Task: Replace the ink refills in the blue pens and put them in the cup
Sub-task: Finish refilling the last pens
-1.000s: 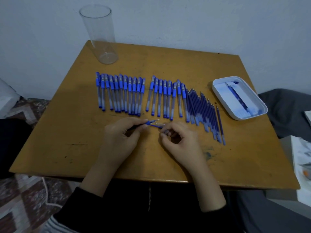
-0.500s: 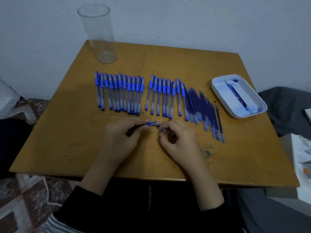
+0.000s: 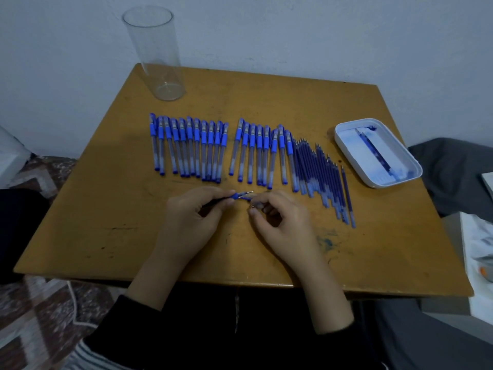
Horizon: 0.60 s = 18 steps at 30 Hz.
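Landmark: row of capped blue pens (image 3: 213, 149) lying side by side across the middle of the wooden surface (image 3: 106, 209), in two groups with a narrow gap between them.

Left hand (image 3: 189, 222): just in front of the pen row, fingers closed around a thin dark refill (image 3: 241, 195). Its blue collar and metal tip stick out past the fingertips, pointing toward the right hand.

Right hand (image 3: 282, 225): also in front of the row, beside the left hand. Fingers curled around a small part (image 3: 253, 206) pinched at the fingertips, open end facing the camera. It lies just short of the refill tip; contact between the two cannot be judged.

Loose refills (image 3: 320, 174): a fanned bundle, touching the right end of the pen row and running down toward the near edge.

White tray (image 3: 346, 145): right of the row, beyond the refills, apart from them. One dark refill lies in it, with blue ink smears on its floor.

Clear cup (image 3: 156, 54): upright at the far left corner, behind the row, well apart from it. No pens inside.

Blue ink stain (image 3: 326, 241) on the surface in front of the loose refills.
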Each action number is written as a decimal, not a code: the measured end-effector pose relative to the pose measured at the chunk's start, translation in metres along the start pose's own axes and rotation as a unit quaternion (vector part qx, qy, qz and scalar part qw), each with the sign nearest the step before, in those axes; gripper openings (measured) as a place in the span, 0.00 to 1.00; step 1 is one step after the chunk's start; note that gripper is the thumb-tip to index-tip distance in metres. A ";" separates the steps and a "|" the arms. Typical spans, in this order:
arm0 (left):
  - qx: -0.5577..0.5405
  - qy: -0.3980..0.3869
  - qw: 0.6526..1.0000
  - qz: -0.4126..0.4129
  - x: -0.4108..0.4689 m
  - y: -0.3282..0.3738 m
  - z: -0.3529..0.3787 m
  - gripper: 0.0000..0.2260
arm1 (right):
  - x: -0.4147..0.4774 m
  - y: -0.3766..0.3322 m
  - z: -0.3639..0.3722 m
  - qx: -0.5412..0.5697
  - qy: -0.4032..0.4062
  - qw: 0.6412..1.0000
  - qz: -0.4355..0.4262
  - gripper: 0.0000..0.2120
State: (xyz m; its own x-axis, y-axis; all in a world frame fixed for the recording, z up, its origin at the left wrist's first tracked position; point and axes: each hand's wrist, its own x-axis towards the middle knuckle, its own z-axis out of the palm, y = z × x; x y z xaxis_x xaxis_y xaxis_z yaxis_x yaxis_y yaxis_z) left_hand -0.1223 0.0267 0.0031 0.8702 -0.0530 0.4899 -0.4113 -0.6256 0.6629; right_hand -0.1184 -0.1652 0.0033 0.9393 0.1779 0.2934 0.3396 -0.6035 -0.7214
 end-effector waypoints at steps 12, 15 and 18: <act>-0.031 -0.021 0.998 0.044 -0.001 -0.001 0.002 0.08 | 0.001 -0.002 -0.002 0.110 0.047 0.993 -0.017 0.09; -0.032 -0.017 0.998 0.043 -0.002 -0.001 0.001 0.09 | 0.001 -0.003 -0.005 0.127 0.062 0.990 0.029 0.05; -0.029 0.004 0.999 0.033 -0.002 -0.003 0.002 0.08 | 0.001 -0.005 -0.008 0.201 0.087 0.971 0.093 0.06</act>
State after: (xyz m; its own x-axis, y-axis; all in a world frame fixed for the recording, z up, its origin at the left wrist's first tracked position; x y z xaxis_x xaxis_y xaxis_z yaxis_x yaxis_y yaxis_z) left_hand -0.1222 0.0270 -0.0011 0.8386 -0.0866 0.5378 -0.4831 -0.5742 0.6610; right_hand -0.1190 -0.1684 0.0123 0.9754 -0.0609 0.2117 0.1900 -0.2541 -0.9483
